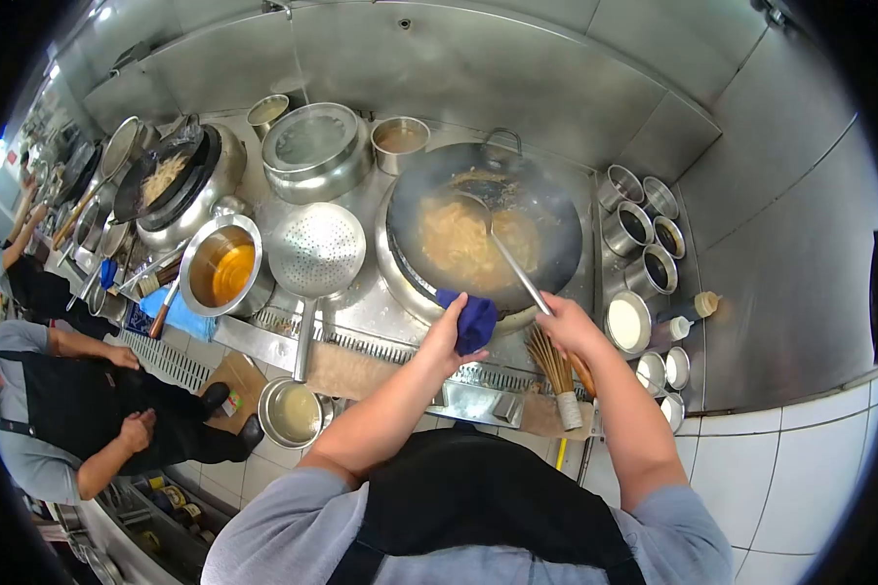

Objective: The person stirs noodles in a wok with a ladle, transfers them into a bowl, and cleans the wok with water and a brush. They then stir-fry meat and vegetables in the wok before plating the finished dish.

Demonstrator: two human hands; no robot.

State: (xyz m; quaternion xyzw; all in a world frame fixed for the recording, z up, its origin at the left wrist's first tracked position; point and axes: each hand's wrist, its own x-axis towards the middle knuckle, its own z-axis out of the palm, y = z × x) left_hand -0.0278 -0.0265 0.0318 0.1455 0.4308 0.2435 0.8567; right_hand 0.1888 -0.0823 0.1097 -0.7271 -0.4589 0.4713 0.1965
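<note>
A large dark wok [559, 216] sits on the burner in front of me, with steaming pale yellow-brown food [454, 239] inside. My left hand [447, 336] grips a folded blue cloth [475, 324] at the wok's near edge; the cloth hides whether a handle lies under it. In my right hand [571, 327] is the handle of a metal ladle [513, 261], whose wooden end sticks out below my fist. The ladle's bowl reaches into the food. A bamboo brush [560, 385] lies just below my right hand.
Left of the wok are a perforated strainer [317, 251], a pot of orange oil [198, 278] and a lidded pot [312, 146]. Seasoning containers [629, 322] and sauce bottles [698, 307] line the right side. A co-worker [78, 390] stands at left.
</note>
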